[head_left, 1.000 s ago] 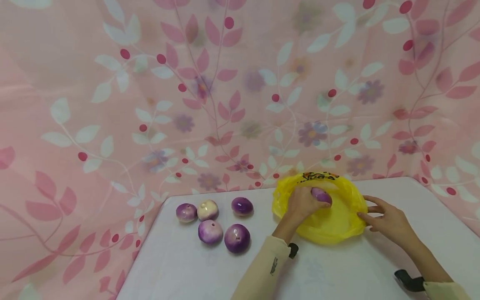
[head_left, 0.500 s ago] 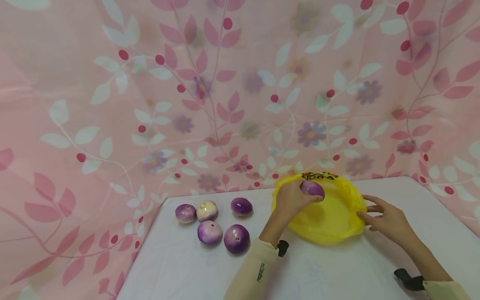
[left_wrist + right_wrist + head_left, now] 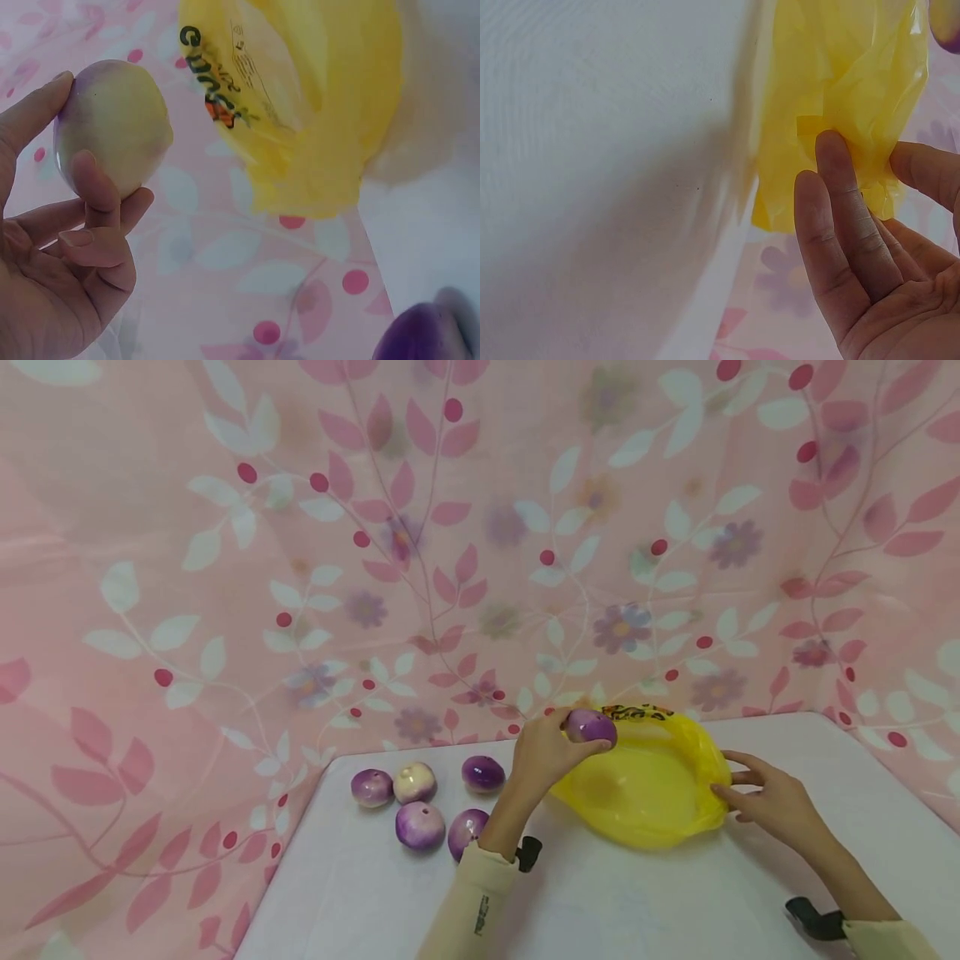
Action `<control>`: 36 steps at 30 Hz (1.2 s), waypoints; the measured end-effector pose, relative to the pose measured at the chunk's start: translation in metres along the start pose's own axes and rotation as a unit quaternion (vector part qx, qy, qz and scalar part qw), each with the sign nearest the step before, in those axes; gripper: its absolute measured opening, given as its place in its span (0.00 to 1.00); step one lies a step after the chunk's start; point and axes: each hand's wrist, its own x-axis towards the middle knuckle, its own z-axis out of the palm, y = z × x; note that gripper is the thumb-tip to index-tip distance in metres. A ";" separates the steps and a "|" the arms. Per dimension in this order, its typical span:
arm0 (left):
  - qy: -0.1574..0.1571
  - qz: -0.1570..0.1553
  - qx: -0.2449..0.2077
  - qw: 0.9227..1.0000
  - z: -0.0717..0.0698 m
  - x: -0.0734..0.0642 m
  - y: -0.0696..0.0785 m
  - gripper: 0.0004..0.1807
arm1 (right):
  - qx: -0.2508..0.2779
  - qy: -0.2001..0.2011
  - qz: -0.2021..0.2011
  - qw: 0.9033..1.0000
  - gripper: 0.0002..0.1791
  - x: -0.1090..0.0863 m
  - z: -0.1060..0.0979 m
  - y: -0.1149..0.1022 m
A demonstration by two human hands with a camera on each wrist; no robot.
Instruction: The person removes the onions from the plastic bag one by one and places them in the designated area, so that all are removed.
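Note:
In the head view my left hand (image 3: 546, 753) grips a glossy, round purple-and-cream vegetable (image 3: 591, 729) above the left rim of a yellow plastic bag (image 3: 637, 835). The left wrist view shows fingers and thumb around that vegetable (image 3: 112, 127), its pale face toward the camera. My right hand (image 3: 772, 797) is at the bag's right edge. In the right wrist view its thumb and fingers lie about the crumpled edge of the bag (image 3: 840, 82), holding it. The bag stands wide-mouthed on the table, with dark printing on its far rim.
Several similar vegetables lie left of the bag, including a purple one (image 3: 483, 774), a cream one (image 3: 415, 782) and one partly behind my left wrist (image 3: 467, 835). The white-covered table (image 3: 337, 893) meets a pink floral cloth (image 3: 450, 568) behind.
My left hand has lifted the vegetable from inside the bag and carried it left to the rim. My right hand has stayed at the bag's right edge.

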 end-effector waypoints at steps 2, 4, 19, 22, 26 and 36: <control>0.011 0.007 -0.007 1.000 -0.004 -0.001 -0.006 0.32 | 0.000 0.002 0.000 1.000 0.45 0.000 -0.001 -0.001; 0.022 0.018 -0.014 0.999 -0.009 -0.002 -0.013 0.28 | -0.001 0.004 -0.001 1.000 0.44 -0.001 -0.002 -0.003; 0.004 0.024 -0.052 0.998 -0.047 -0.017 -0.061 0.28 | 0.001 0.005 -0.011 1.000 0.45 0.001 -0.002 0.000; -0.004 0.028 -0.060 0.998 -0.054 -0.020 -0.070 0.33 | 0.005 0.004 -0.012 1.000 0.44 0.000 -0.001 0.000; -0.021 0.008 -0.063 0.998 -0.064 -0.025 -0.082 0.35 | 0.008 0.003 -0.013 1.000 0.43 -0.001 -0.001 -0.001; -0.023 -0.015 -0.031 0.999 -0.096 -0.043 -0.122 0.37 | 0.000 0.005 -0.004 1.000 0.44 0.000 -0.002 0.000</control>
